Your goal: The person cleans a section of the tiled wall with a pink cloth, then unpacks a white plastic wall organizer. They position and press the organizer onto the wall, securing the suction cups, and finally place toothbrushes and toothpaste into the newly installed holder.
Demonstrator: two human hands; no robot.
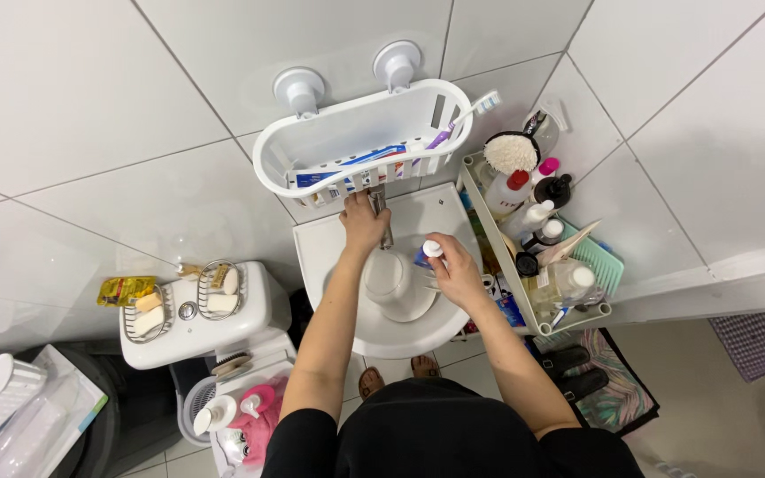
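right hand [455,273]: white-capped bottle [428,254] | left hand [363,223]: tap [381,211] | basin [329,243]: cup [386,276]

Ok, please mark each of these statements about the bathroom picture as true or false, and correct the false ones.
1. The left hand is on the tap above the sink. True.
2. The right hand holds a small container with a white cap. True.
3. A white cup stands inside the sink. True.
4. The toothbrush lies on the floor. False: it sticks out of the white wall basket.
5. The wall basket hangs from a metal hook. False: it hangs from two suction cups.
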